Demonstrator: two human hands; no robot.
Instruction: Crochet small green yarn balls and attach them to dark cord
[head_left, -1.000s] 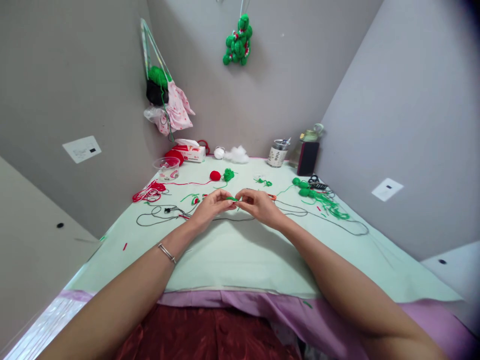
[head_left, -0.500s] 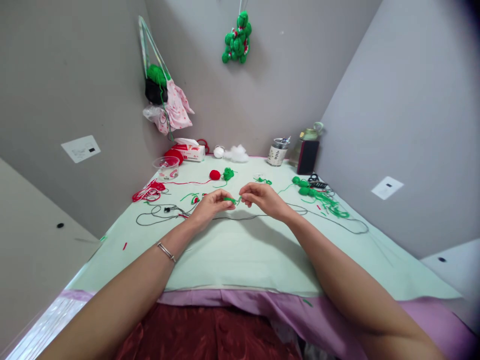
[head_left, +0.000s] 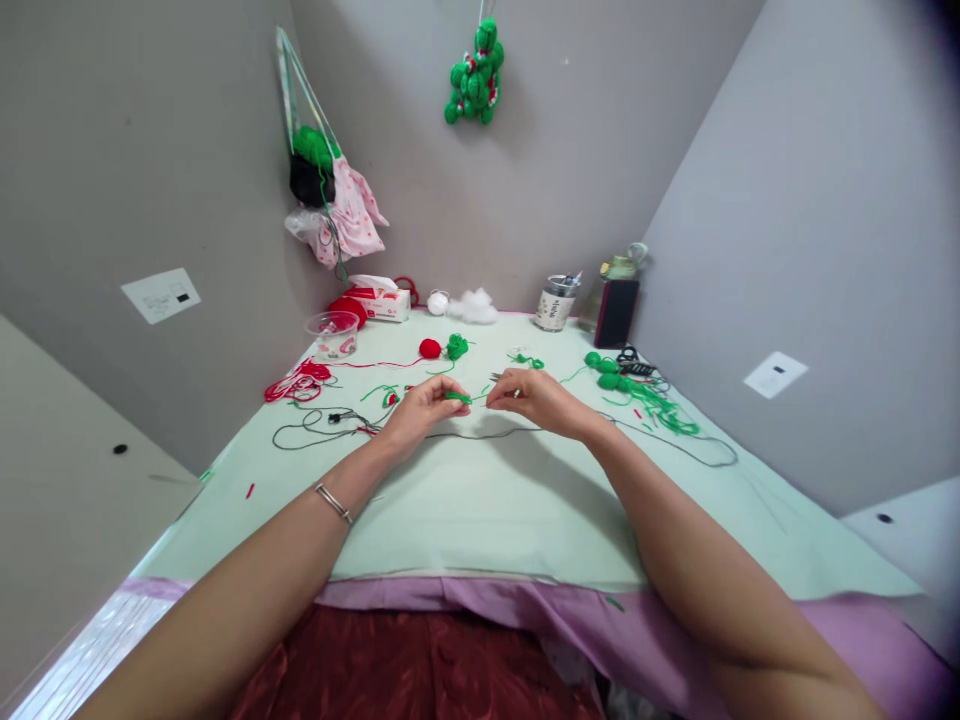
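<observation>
My left hand is closed in a pinch around a small piece of green yarn work. From it a thin green yarn strand runs across to my right hand. The right thumb and forefinger are pressed together on that strand, a short way from the left fingertips. A small grey pointed tip shows above the right fingers; the rest of that tool is hidden by the hand. Both hands are raised over the pale green tabletop.
Dark cord loops across the table. Red yarn lies left, with a red ball farther back. Green yarn balls and black-handled scissors lie right. A tissue box, a pen jar and a phone stand behind.
My right hand has moved slightly right, away from the left, drawing the green strand between them straighter. The grey tip now shows above its fingers. My left hand has hardly moved.
</observation>
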